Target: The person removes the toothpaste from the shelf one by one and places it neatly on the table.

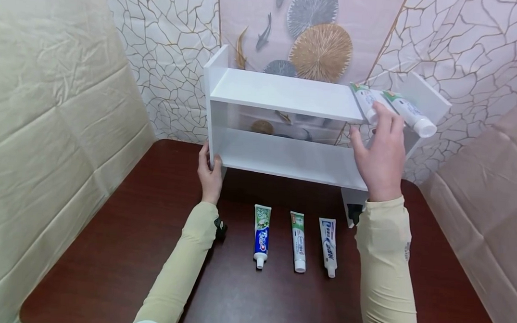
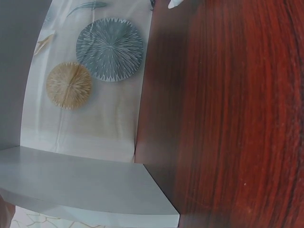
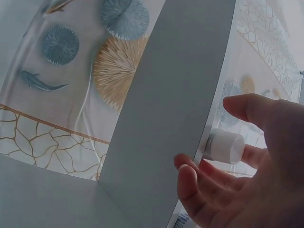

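Note:
My left hand [image 1: 210, 176] holds the lower left side panel of a white two-tier shelf [image 1: 283, 90], thumb at the front and fingers along the outer side. In the left wrist view only a sliver of that hand shows at the lower left corner. Up at the right end of the top board lie two toothpaste tubes, an inner one [image 1: 365, 101] and an outer one [image 1: 405, 110], their caps jutting over the front edge. My right hand [image 1: 384, 155] is at the inner tube, thumb and fingers spread around its white cap [image 3: 227, 146].
On the brown table [image 1: 171, 273] before the shelf lie a blue-green toothpaste tube [image 1: 261, 234], a green-white tube [image 1: 298, 240] and a white-blue tube [image 1: 328, 244], caps towards me. Patterned cloth [image 1: 168, 46] hangs behind the shelf, with beige cloth [image 1: 48, 123] at the sides.

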